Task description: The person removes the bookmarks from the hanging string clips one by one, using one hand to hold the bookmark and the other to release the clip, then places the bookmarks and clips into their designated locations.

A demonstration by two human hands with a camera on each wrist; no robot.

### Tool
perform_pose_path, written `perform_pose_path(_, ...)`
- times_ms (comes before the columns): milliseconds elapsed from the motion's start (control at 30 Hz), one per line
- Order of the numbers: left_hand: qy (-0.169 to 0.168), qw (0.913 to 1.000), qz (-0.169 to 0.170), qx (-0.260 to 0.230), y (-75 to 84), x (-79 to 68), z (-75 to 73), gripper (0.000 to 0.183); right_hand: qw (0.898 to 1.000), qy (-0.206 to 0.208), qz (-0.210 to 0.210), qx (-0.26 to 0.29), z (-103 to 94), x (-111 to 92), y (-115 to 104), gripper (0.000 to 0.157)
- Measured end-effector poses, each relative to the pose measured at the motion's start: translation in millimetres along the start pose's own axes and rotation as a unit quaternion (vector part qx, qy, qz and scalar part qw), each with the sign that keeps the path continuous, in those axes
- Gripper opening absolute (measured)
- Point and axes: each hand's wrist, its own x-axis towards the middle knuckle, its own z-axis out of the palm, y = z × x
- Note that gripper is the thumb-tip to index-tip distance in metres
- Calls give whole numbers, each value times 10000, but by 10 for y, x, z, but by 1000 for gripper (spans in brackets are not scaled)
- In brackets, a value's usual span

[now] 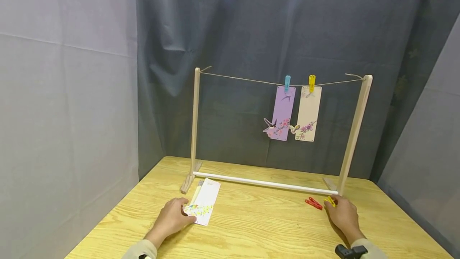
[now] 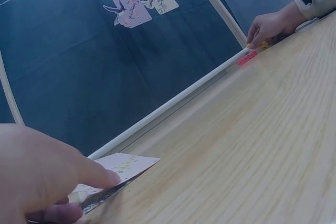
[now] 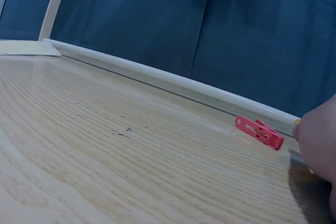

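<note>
At the left of the table my left hand [image 1: 171, 218] holds a white bookmark card [image 1: 208, 195] by its near end, fingers at one side and thumb at the bottom corner. Yellow blossom is printed on that end, and the edge tilts up a little in the left wrist view. Partly hidden beneath it lies a cream card [image 1: 196, 193]. Over on the right, my right hand [image 1: 343, 214] pinches a yellow clothespin [image 1: 330, 201], mostly covered by the fingers. A red clothespin [image 1: 314, 203] lies just left of those fingertips.
A wooden stand [image 1: 353, 135] with a string and a white bottom bar [image 1: 266, 183] spans the table's back. From the string hang a purple card [image 1: 282, 111] under a blue clothespin [image 1: 287, 83] and a cream bird card [image 1: 308, 111] under a yellow clothespin [image 1: 312, 83].
</note>
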Motion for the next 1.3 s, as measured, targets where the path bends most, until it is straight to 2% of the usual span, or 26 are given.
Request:
perform_pose_path(233, -30, 9995, 117, 290, -26, -34, 11, 64, 9999, -138, 72, 47, 16, 7, 29, 44)
perform_pose_path(433, -126, 9989, 25, 461, -8, -55, 6, 63, 9998, -141, 115, 20, 29, -7, 57, 44)
perform_pose_path(867, -225, 9983, -62, 543, -6, -69, -57, 65, 9998, -119, 157, 54, 70, 1, 18, 44)
perform_pose_path(1300, -297, 9976, -81, 619, 13, -64, -24, 66, 9997, -159, 180, 6, 19, 8, 34, 44)
